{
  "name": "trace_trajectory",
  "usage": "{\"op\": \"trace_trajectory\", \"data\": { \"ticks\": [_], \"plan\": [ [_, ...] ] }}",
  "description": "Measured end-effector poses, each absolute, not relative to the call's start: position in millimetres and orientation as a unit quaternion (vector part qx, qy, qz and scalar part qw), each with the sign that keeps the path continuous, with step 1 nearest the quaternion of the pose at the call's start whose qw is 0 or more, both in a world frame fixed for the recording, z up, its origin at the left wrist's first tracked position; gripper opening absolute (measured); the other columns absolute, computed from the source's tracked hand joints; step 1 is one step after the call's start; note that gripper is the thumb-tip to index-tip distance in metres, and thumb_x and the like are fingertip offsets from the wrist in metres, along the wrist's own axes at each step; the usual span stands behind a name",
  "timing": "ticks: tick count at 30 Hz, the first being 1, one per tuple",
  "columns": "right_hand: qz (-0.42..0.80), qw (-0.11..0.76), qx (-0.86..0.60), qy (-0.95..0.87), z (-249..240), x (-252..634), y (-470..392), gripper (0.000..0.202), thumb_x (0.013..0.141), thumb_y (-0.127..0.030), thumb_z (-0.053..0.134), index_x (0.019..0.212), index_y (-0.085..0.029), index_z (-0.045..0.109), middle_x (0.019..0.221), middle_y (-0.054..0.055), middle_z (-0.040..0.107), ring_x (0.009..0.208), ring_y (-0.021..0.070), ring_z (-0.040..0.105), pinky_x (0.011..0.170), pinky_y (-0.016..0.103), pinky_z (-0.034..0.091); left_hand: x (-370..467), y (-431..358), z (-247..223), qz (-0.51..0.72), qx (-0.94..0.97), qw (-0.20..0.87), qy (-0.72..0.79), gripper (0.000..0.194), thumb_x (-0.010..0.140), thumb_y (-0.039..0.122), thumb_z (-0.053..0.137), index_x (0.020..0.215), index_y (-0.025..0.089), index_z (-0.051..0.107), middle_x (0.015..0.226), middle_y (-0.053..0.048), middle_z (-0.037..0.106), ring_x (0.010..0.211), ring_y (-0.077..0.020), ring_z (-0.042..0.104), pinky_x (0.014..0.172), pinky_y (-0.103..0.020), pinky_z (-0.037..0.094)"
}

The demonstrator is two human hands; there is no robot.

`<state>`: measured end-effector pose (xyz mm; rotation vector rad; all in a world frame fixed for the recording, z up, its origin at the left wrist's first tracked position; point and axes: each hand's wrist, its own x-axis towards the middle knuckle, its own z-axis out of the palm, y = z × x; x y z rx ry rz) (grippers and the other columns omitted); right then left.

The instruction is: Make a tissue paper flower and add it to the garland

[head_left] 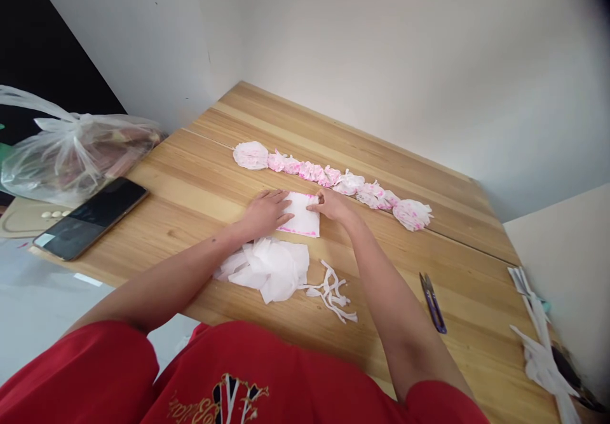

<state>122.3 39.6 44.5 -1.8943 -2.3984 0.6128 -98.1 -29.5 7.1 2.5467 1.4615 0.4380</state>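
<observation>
A white tissue-like sheet (304, 213) with pink marks along its far and near edges lies on the wooden table. My left hand (267, 211) rests flat on its left side, fingers spread. At the sheet's right edge, my right hand (330, 204) pinches the upper corner between thumb and fingers. Nearer to me, partly behind my left forearm, is a loose heap of thin white sheets (274, 268). Several thin white strips (333, 294) trail from its right side. Beyond my hands stretches a row of crumpled pink-and-white pompoms (312, 171).
Thread snips (433, 304) lie to the right of my right forearm. On the left are a phone (93, 217) and a tied clear plastic bag (71, 150). More white strips (543, 348) hang at the table's right edge. Walls border the far side.
</observation>
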Motion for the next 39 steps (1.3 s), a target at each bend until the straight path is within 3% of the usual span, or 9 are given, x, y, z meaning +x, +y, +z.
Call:
{"op": "trace_trajectory", "data": {
  "ticks": [6,11,16,19,22,24,29,34,39],
  "plan": [
    [0.232,0.088,-0.593,-0.766,34,125,32,0.024,0.073,-0.037,0.067,0.068,-0.021,0.05,0.07,-0.002,0.056,0.063,0.0138,0.047,0.059,0.026,0.03,-102,-23,-1,0.238,0.811,0.139,0.516,0.042,0.092,0.027,0.045,0.13,0.015,0.058,0.143,-0.011,0.053,0.132,-0.0247,0.048,0.113,-0.042,0.035],
    [0.38,0.318,-0.534,-0.685,30,121,9,0.019,0.072,-0.033,0.063,0.076,-0.022,0.049,0.07,-0.005,0.054,0.063,0.013,0.048,0.06,0.026,0.037,-102,-19,-1,0.326,0.717,0.242,0.567,0.071,0.083,0.032,0.06,0.148,0.017,0.035,0.151,-0.012,0.042,0.138,-0.029,0.042,0.113,-0.044,0.035],
    [0.437,0.402,-0.484,-0.643,45,118,-10,0.028,0.071,-0.035,0.068,0.093,-0.024,0.055,0.084,-0.001,0.063,0.073,0.0174,0.058,0.064,0.029,0.046,-101,-12,3,0.469,0.602,0.435,0.479,0.107,0.069,0.039,0.077,0.155,0.02,0.015,0.154,-0.015,0.036,0.135,-0.0303,0.045,0.109,-0.043,0.039],
    [0.444,0.437,-0.471,-0.624,53,121,-20,0.031,0.071,-0.036,0.071,0.096,-0.025,0.055,0.086,0.0,0.064,0.076,0.0182,0.059,0.065,0.029,0.049,-99,-15,9,0.472,0.516,0.608,0.377,0.096,0.067,0.042,0.08,0.148,0.016,0.035,0.136,-0.017,0.058,0.115,-0.0281,0.061,0.094,-0.038,0.048],
    [0.459,0.464,-0.475,-0.591,55,128,-32,0.034,0.07,-0.038,0.073,0.096,-0.024,0.055,0.088,0.0,0.066,0.079,0.0188,0.061,0.067,0.03,0.051,-95,-22,18,0.429,0.462,0.691,0.353,0.057,0.067,0.044,0.08,0.111,0.011,0.068,0.103,-0.013,0.073,0.085,-0.0212,0.067,0.078,-0.031,0.049],
    [0.469,0.468,-0.488,-0.568,55,135,-42,0.037,0.07,-0.039,0.073,0.099,-0.024,0.056,0.092,0.001,0.067,0.083,0.0194,0.062,0.07,0.031,0.052,-91,-27,26,0.429,0.443,0.696,0.367,0.043,0.067,0.045,0.08,0.092,0.011,0.071,0.086,-0.008,0.073,0.07,-0.0159,0.063,0.068,-0.028,0.046],
    [0.467,0.401,-0.528,-0.585,64,161,-59,0.051,0.076,-0.039,0.069,0.122,-0.025,0.052,0.099,0.004,0.07,0.085,0.0206,0.066,0.075,0.037,0.055,-77,-37,65,0.407,0.513,0.659,0.371,0.037,0.072,0.047,0.073,0.085,0.013,0.064,0.075,-0.002,0.066,0.064,-0.012,0.056,0.061,-0.024,0.039],
    [0.314,0.395,-0.508,-0.698,104,179,-73,0.061,0.083,-0.04,0.065,0.139,-0.028,0.045,0.128,0.008,0.061,0.121,0.0233,0.055,0.104,0.045,0.043,-61,-51,113,0.306,0.728,0.485,0.376,0.027,0.087,0.039,0.055,0.073,0.016,0.058,0.065,0.001,0.053,0.058,-0.0098,0.044,0.053,-0.023,0.03],
    [0.304,0.378,-0.467,-0.74,137,173,-86,0.06,0.079,-0.044,0.07,0.134,-0.029,0.053,0.134,0.007,0.06,0.125,0.0259,0.054,0.105,0.043,0.042,-44,-61,139,0.28,0.797,0.386,0.371,0.026,0.091,0.034,0.048,0.076,0.017,0.059,0.065,0.002,0.053,0.059,-0.0102,0.044,0.054,-0.023,0.029]
  ]
}}
